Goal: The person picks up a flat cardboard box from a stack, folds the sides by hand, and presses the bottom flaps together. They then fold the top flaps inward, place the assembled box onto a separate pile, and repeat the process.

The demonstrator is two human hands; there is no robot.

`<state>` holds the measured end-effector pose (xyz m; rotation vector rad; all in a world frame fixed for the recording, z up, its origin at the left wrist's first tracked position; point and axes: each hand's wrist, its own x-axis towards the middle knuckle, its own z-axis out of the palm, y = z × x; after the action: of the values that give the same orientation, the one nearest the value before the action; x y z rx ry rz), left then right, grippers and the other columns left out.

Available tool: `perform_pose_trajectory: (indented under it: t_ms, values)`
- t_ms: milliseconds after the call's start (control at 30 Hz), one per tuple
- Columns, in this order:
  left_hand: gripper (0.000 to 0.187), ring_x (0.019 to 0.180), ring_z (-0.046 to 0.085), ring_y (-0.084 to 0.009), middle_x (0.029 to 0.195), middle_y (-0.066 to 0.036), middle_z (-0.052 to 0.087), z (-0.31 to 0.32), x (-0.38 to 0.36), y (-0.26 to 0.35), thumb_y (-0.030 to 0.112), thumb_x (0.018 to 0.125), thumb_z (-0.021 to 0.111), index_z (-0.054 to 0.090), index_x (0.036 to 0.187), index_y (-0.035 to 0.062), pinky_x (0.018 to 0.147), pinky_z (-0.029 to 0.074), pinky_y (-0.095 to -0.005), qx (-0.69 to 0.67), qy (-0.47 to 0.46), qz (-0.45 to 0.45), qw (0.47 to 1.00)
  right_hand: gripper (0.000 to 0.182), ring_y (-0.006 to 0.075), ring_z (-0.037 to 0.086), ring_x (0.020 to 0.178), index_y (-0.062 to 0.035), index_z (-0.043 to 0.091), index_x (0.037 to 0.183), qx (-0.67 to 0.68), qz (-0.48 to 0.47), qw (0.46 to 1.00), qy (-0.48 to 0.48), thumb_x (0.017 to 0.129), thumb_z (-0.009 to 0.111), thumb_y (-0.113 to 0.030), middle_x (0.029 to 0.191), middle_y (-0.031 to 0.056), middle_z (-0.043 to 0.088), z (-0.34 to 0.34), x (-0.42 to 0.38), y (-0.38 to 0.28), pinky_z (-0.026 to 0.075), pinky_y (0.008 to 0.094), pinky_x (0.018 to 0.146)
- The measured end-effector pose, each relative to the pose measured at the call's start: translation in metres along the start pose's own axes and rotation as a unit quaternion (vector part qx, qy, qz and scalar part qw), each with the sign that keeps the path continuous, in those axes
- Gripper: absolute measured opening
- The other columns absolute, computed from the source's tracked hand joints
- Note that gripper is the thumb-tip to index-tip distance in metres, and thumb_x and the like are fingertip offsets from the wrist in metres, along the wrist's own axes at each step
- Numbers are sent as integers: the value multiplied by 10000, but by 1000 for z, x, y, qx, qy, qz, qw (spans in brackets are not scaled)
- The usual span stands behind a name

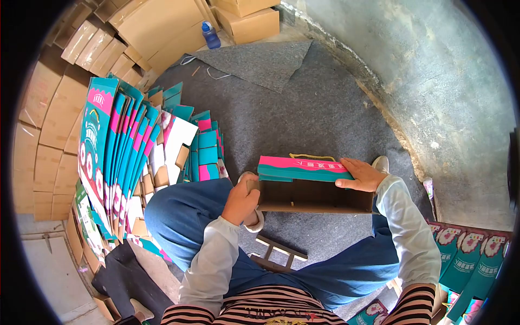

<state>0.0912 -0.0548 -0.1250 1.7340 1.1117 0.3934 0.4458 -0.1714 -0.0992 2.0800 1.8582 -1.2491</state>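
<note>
Box (311, 187) sits between my knees, held up over the grey mat (303, 108). Its long axis runs left to right, open brown side facing me, pink-and-teal lid panel on the far edge with a cord handle (311, 157) on top.

My left hand (241, 199) grips the box's left end, fingers curled round the edge. My right hand (362, 174) lies on the right end of the lid panel, fingers flat along it, thumb down the side. Both hands touch the box, one at each end.

Flat boxes (124, 146) stand stacked well to my left.
</note>
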Motion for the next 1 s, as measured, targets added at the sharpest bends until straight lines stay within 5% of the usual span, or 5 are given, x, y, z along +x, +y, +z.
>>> perform_pose_trajectory:
  t_ms: [500, 600, 700, 800, 1000]
  values:
    - [362, 1021, 576, -382, 1045, -236, 604, -4, 3, 9, 105, 784, 500, 527, 1142, 54, 865, 452, -433, -2, -9, -14, 1000, 1100, 371, 400, 1268, -69, 280, 1444, -52, 12, 996, -72, 626, 696, -674, 1354, 201, 425, -26, 25, -16, 347, 442, 1045]
    - [363, 1159, 491, -362, 1165, -188, 565, -1, 4, 38, 135, 779, 594, 548, 1127, 46, 914, 422, -449, 359, 160, 158, 906, 1086, 372, 409, 1261, -79, 297, 1441, -70, 24, 995, -67, 623, 700, -670, 1351, 205, 427, -24, 26, -16, 359, 441, 1036]
    - [450, 1193, 450, -341, 1192, -142, 550, 17, 36, 68, 247, 738, 717, 564, 1112, 49, 928, 400, -479, 473, 94, 321, 815, 1078, 372, 408, 1263, -84, 302, 1439, -77, 23, 995, -64, 625, 698, -668, 1359, 206, 422, -21, 26, -19, 357, 436, 1040]
    - [578, 1193, 456, -337, 1181, -157, 527, 47, 64, 85, 328, 699, 762, 516, 1138, 45, 916, 405, -506, 472, -191, 170, 843, 1059, 372, 397, 1272, -80, 309, 1434, -78, 23, 996, -31, 637, 692, -662, 1373, 208, 409, -19, 20, -21, 349, 430, 1048]
    - [679, 1115, 517, -349, 1099, -173, 573, 41, 82, 66, 433, 666, 786, 496, 1112, 11, 883, 434, -485, 385, -231, 153, 880, 956, 401, 382, 1275, -31, 269, 1427, -98, 46, 989, 105, 684, 743, -401, 1376, 236, 391, 6, -22, 3, 350, 429, 1048]
